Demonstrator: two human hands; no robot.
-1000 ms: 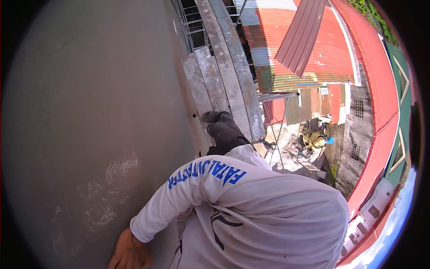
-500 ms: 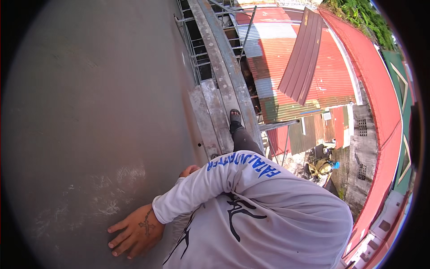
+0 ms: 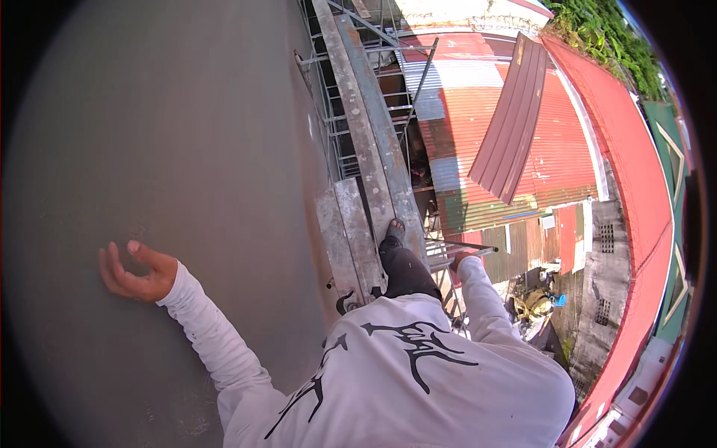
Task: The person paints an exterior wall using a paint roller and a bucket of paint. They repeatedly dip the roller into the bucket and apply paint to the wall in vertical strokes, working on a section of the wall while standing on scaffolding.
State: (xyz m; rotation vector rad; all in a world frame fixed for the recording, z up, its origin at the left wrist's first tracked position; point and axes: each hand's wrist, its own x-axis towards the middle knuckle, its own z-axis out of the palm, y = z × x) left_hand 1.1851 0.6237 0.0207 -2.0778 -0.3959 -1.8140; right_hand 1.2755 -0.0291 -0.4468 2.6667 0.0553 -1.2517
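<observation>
To the left, my left hand (image 3: 142, 273) is raised before a smooth grey plastered wall (image 3: 187, 134). Its fingers are loosely curved, the thumb stands apart and nothing is in it; I cannot tell whether it touches the wall. On the right, my right hand (image 3: 464, 259) is closed around a metal scaffold tube (image 3: 482, 250) at the side of the walkway. Part of its grip is hidden by the sleeve. My sandalled foot (image 3: 396, 230) stands on the worn scaffold planks (image 3: 366, 142) between wall and tube.
Scaffold frames (image 3: 336, 112) with open gaps stand beside the planks. Far below on the right lie rusty corrugated roofs (image 3: 485, 112), with a loose brown metal sheet (image 3: 511, 119) on top. Clutter (image 3: 534, 302) lies on the ground beneath, and green trees (image 3: 605, 45) grow at the far right.
My right hand, which lay spread on the wall across my body, has swung right and taken hold of the scaffold tube. My left hand has come out from behind that arm toward the wall.
</observation>
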